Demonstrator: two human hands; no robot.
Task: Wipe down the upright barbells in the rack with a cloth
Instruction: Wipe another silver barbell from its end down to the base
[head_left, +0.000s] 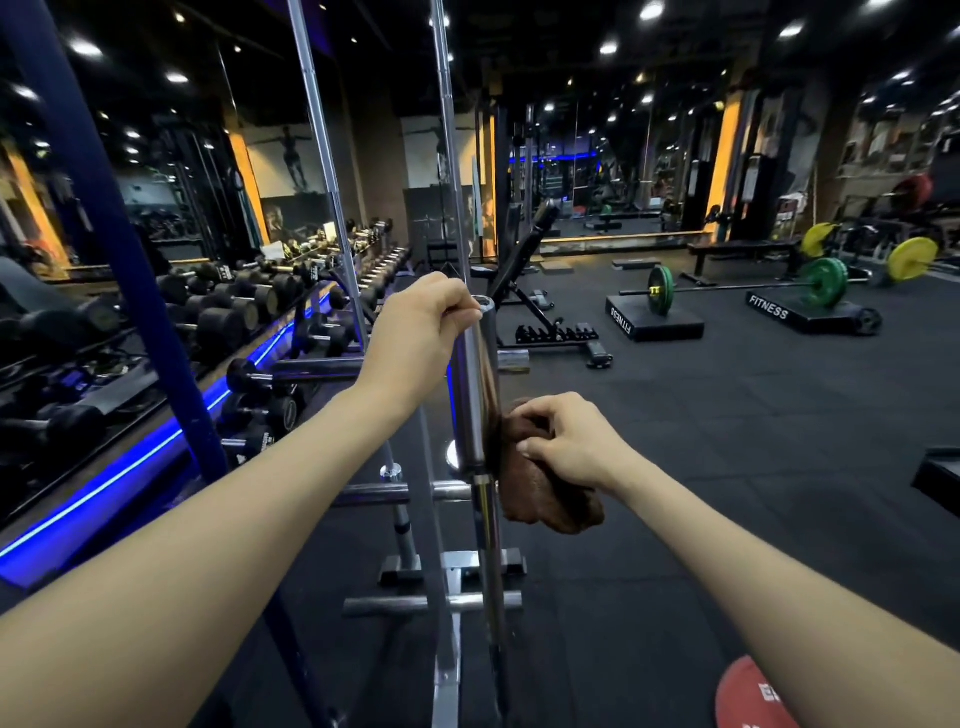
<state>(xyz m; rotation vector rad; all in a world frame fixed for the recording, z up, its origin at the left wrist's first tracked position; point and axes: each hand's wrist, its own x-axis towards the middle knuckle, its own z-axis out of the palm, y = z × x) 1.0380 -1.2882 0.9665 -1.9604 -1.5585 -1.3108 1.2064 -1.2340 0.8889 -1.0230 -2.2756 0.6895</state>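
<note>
A short chrome barbell (474, 400) stands upright in the floor rack (452, 571) right in front of me. My left hand (421, 332) grips the top of its thick sleeve. My right hand (566, 441) holds a crumpled brown cloth (545, 499) pressed against the right side of the sleeve, near its lower collar. Two taller, thin chrome barbells, one (332, 208) to the left and one (449, 156) behind my left hand, rise out of the same rack and run past the top of the frame.
A long dumbbell rack (234, 312) with blue strip lighting runs along the left, behind a blue steel post (119, 260). An adjustable bench (530, 291) stands behind the rack. Loaded barbells (737, 288) rest on blocks at right. A red plate (753, 696) lies on the black rubber floor at bottom right.
</note>
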